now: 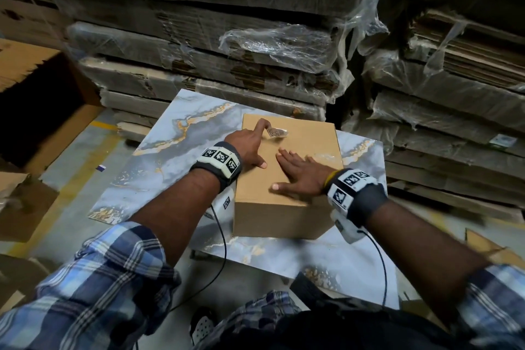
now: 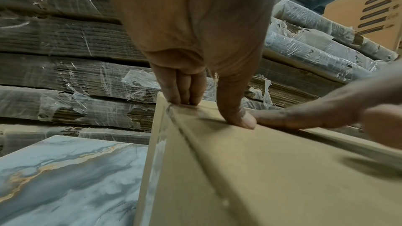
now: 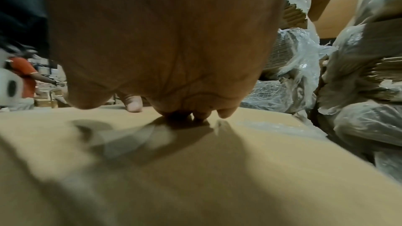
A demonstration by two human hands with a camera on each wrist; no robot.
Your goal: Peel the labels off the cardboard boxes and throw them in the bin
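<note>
A plain brown cardboard box (image 1: 284, 204) stands on a grey marble-patterned tabletop (image 1: 170, 156). Near the far edge of its top is a small white label (image 1: 277, 132), crumpled and partly lifted. My left hand (image 1: 254, 145) rests on the top's left side; its index fingertip (image 1: 264, 123) is at the label's left edge and its thumb (image 2: 237, 118) presses the cardboard, well apart from the label. My right hand (image 1: 298, 176) lies flat on the top with fingers spread, holding the box (image 3: 195, 169) down. The left wrist view does not clearly show the label.
Plastic-wrapped stacks of flattened cardboard (image 1: 213, 37) rise close behind and to the right of the table. A large open carton (image 1: 42, 94) stands on the floor at the left. A shiny patch of tape (image 1: 326, 157) remains on the box's right side. A person in orange (image 3: 23, 75) is far off.
</note>
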